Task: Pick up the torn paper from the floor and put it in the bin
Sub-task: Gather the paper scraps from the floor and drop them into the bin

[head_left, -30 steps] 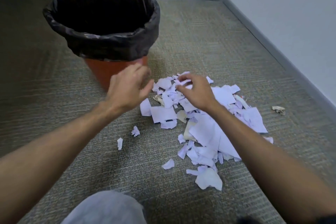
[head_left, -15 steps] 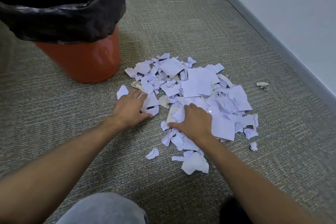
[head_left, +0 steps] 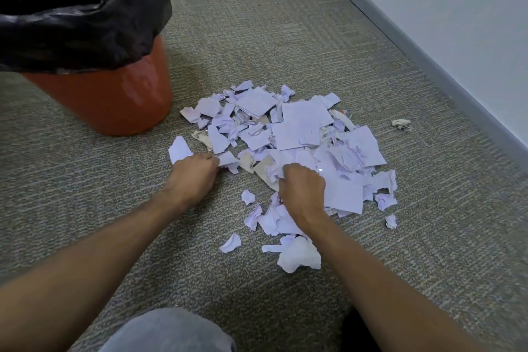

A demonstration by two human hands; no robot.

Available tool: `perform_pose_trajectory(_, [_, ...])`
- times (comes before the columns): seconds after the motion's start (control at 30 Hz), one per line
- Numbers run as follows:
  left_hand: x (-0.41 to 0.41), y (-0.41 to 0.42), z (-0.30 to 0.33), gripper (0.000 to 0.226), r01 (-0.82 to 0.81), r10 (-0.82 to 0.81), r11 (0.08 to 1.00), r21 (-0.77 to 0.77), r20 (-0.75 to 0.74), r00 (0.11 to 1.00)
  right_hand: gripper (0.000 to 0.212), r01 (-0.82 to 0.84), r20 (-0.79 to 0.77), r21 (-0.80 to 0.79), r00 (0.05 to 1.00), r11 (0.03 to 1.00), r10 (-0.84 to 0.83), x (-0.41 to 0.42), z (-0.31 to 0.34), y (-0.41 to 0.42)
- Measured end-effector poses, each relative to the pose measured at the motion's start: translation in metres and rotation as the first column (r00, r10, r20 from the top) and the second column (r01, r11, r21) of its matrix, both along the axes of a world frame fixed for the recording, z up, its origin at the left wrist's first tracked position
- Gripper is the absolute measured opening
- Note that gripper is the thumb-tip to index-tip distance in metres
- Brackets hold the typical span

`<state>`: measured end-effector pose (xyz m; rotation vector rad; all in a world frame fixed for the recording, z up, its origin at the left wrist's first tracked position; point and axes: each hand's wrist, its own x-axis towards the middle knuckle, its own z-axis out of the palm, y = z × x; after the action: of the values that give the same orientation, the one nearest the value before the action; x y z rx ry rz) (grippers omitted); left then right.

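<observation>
At the bottom of the frame our knee [head_left: 168, 331] shows. Above it, mid-frame, our left hand [head_left: 192, 177] and right hand [head_left: 302, 190], flat on the scraps half a second ago, now have fingers curled, each gripping torn paper [head_left: 300, 134] at the pile's near edge on the carpet [head_left: 400, 237]. The bin [head_left: 108, 97] stands upper left.
</observation>
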<state>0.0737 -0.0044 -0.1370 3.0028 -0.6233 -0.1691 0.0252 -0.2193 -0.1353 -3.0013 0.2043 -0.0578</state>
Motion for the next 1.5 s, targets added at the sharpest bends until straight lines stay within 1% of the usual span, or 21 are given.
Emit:
perform_pose_trajectory(0.03, [0.000,-0.001,0.002,0.019,-0.008,0.008,1.000,-0.025,0.018,1.000,0.066,0.016,0.015,0.014,1.000,1.000,-0.017,0.002,0.000,-0.004])
perform_pose_trajectory(0.07, [-0.001,-0.002,0.005,0.019,-0.016,0.018,0.998,-0.055,0.033,0.999,0.048,0.031,-0.016,0.049,0.999,0.998,-0.030,0.003,0.002,-0.007])
perform_pose_trajectory(0.1, [0.000,-0.003,0.008,0.019,-0.021,0.025,0.996,-0.091,0.048,0.999,0.023,0.033,0.015,0.059,0.999,0.998,-0.034,0.005,0.005,-0.011])
perform_pose_trajectory(0.13, [0.001,-0.004,0.012,0.020,-0.023,0.031,0.991,-0.131,0.061,0.998,0.009,0.044,0.043,0.108,0.998,0.993,-0.049,0.007,0.007,-0.017])
perform_pose_trajectory(0.27, [0.011,-0.011,0.035,0.020,-0.004,0.042,0.965,-0.262,0.141,0.989,0.021,0.038,0.192,0.367,0.975,0.929,-0.116,0.010,0.040,-0.028])
perform_pose_trajectory(0.33, [0.014,-0.015,0.051,0.017,0.031,0.036,0.953,-0.302,0.213,0.976,0.016,-0.005,0.222,0.542,0.965,0.840,-0.138,0.016,0.058,-0.030])
perform_pose_trajectory(0.37, [0.015,-0.017,0.060,0.016,0.048,0.035,0.945,-0.322,0.245,0.969,0.020,-0.043,0.242,0.613,0.961,0.789,-0.136,0.020,0.068,-0.030])
perform_pose_trajectory(0.43, [0.018,-0.018,0.080,0.017,0.077,0.043,0.926,-0.370,0.308,0.950,0.039,-0.112,0.291,0.690,0.948,0.716,-0.132,0.029,0.089,-0.027])
perform_pose_trajectory(0.5, [0.022,-0.016,0.103,0.017,0.102,0.068,0.906,-0.412,0.378,0.923,0.042,-0.146,0.311,0.736,0.940,0.661,-0.138,0.038,0.113,-0.019])
perform_pose_trajectory(0.57, [0.027,-0.009,0.128,0.020,0.138,0.091,0.886,-0.442,0.457,0.885,0.053,-0.202,0.336,0.770,0.935,0.606,-0.116,0.049,0.138,-0.006])
perform_pose_trajectory(0.73, [0.039,0.021,0.185,0.037,0.230,0.120,0.875,-0.426,0.651,0.750,0.056,-0.363,0.420,0.783,0.908,0.505,0.002,0.080,0.192,0.039])
perform_pose_trajectory(0.9, [0.058,0.067,0.230,0.038,0.105,0.305,0.875,-0.472,0.707,0.638,0.043,-0.459,0.500,0.741,0.864,0.490,0.053,0.123,0.228,0.099])
perform_pose_trajectory(1.03, [0.067,0.104,0.246,0.046,-0.077,0.447,0.847,-0.525,0.627,0.638,0.051,-0.520,0.536,0.713,0.837,0.471,0.112,0.149,0.250,0.152])
perform_pose_trajectory(1.1, [0.071,0.118,0.245,0.053,-0.186,0.533,0.804,-0.564,0.546,0.646,0.052,-0.464,0.479,0.732,0.871,0.499,0.107,0.161,0.253,0.175])
perform_pose_trajectory(1.13, [0.074,0.124,0.242,0.057,-0.247,0.581,0.770,-0.589,0.485,0.654,0.049,-0.430,0.446,0.737,0.889,0.521,0.102,0.167,0.253,0.184])
perform_pose_trajectory(1.17, [0.077,0.129,0.238,0.060,-0.294,0.615,0.737,-0.608,0.424,0.664,0.039,-0.405,0.420,0.727,0.901,0.554,0.109,0.173,0.252,0.194])
perform_pose_trajectory(1.2, [0.080,0.134,0.234,0.060,-0.323,0.635,0.713,-0.623,0.378,0.673,0.020,-0.394,0.391,0.705,0.910,0.590,0.141,0.176,0.251,0.202])
perform_pose_trajectory(1.23, [0.081,0.137,0.231,0.055,-0.341,0.647,0.699,-0.629,0.350,0.678,0.014,-0.377,0.341,0.690,0.922,0.617,0.183,0.179,0.249,0.207])
perform_pose_trajectory(1.33, [0.075,0.136,0.223,0.044,-0.354,0.648,0.712,-0.607,0.372,0.665,0.046,-0.355,0.207,0.641,0.934,0.681,0.293,0.181,0.241,0.212])
perform_pose_trajectory(1.4, [0.064,0.132,0.219,0.044,-0.322,0.627,0.741,-0.589,0.435,0.647,0.048,-0.366,0.218,0.647,0.930,0.669,0.297,0.173,0.236,0.206])
perform_pose_trajectory(1.5, [0.043,0.126,0.206,0.041,-0.177,0.515,0.814,-0.553,0.547,0.660,0.040,-0.414,0.331,0.653,0.909,0.634,0.253,0.154,0.225,0.187])
